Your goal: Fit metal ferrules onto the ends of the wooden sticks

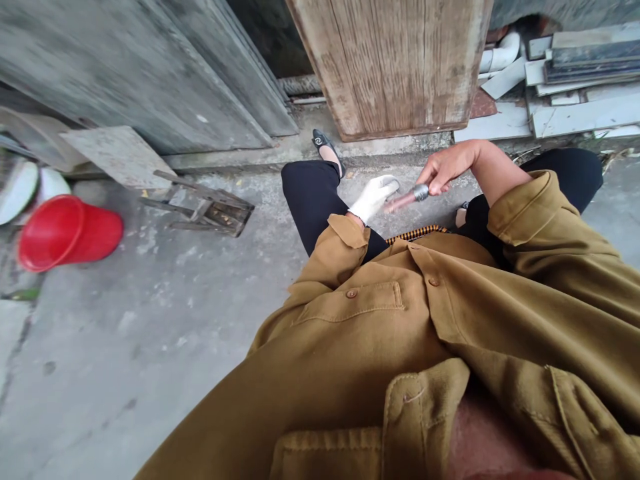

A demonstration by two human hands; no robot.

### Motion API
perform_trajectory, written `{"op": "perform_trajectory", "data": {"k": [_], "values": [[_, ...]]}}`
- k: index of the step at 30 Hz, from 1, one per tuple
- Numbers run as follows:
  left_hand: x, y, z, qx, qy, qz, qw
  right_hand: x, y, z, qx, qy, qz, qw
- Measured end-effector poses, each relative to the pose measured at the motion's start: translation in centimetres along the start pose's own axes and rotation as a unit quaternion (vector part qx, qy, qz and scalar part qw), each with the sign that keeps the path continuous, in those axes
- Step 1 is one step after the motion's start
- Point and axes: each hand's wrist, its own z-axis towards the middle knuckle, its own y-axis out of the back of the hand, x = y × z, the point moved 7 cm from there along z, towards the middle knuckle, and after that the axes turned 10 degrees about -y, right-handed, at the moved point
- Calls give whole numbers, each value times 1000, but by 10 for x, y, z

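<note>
My right hand point(447, 167) is closed around one end of a short reddish-brown stick-like tool point(401, 201) with a grey, metal-looking band near my fingers. The tool points left and its far end is blurred. My left hand point(373, 198), in a white glove, is just beside that far end. Its fingers look bent, but motion smears them, and I cannot tell whether they touch the tool. Both hands are in front of my waist, over the concrete ground.
A wooden board point(395, 67) leans upright ahead. A red bucket point(103, 231) and a small wooden stool point(217, 210), lying tipped over, are to the left. Stacked tiles and boards point(585, 120) lie at the right, near a white pipe elbow point(503, 53).
</note>
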Motion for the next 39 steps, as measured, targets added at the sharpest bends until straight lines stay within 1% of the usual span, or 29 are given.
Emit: {"op": "perform_trajectory", "data": {"k": [1,3,5,7,8,10,12,13,14,16,17,18,19,20,21,22,23,25,26,27,28,29,30,32,34,35,36,37,39], "values": [[2,-6,-1,21,8,-11,1000,5,9,-6,-43,36,47,997],[6,-17,-5,68,26,-28,997,7,28,-14,-140,99,157,973],[9,-21,-8,91,40,-23,995,-5,44,-13,-234,109,234,937],[9,-22,-10,92,40,-10,995,-21,54,-3,-306,62,237,920],[8,-22,-10,95,35,-9,995,-28,57,3,-334,27,210,918],[6,-25,-11,119,23,-8,993,-34,59,14,-374,-38,111,920],[4,-27,-12,152,16,2,988,-33,52,24,-369,-95,-10,924],[4,-27,-12,158,13,13,987,-31,44,30,-334,-120,-59,933],[3,-24,-11,153,10,27,988,-31,33,35,-274,-145,-93,946],[3,-13,-7,114,7,60,992,-30,4,38,-93,-162,-107,977],[2,-7,-4,89,5,74,993,-28,-10,35,-3,-143,-90,986],[2,-2,-2,66,4,83,994,-22,-19,30,63,-110,-61,990],[2,2,-1,45,1,85,995,-16,-22,23,95,-69,-24,993],[1,3,1,33,-4,80,996,-10,-18,17,91,-23,21,995],[1,1,1,33,-8,71,997,-5,-8,11,58,26,77,995],[2,-3,0,47,-10,59,997,-1,5,5,9,74,140,987],[2,-10,-1,69,-8,48,996,1,18,-1,-41,122,206,970],[4,-23,-7,121,2,32,992,-2,41,-8,-131,193,334,913],[5,-28,-11,141,10,27,990,-8,49,-7,-172,201,381,886],[6,-31,-14,149,16,25,988,-16,54,-4,-215,184,412,866],[6,-33,-17,153,21,25,988,-26,58,1,-259,148,421,856],[5,-34,-20,156,24,25,987,-34,60,6,-300,101,406,857],[3,-34,-23,159,26,28,987,-41,61,11,-336,52,365,867],[-1,-33,-25,164,31,37,985,-46,62,19,-392,-30,221,892],[-6,-29,-25,158,34,44,986,-41,59,26,-413,-89,41,906],[-9,-27,-24,152,34,45,987,-38,55,30,-405,-113,-38,907],[-12,-24,-23,146,32,44,988,-35,48,34,-378,-134,-100,910],[-14,-21,-21,141,31,42,989,-34,38,39,-330,-150,-140,921],[-15,-11,-16,126,31,37,991,-33,13,45,-187,-166,-142,958]]}}
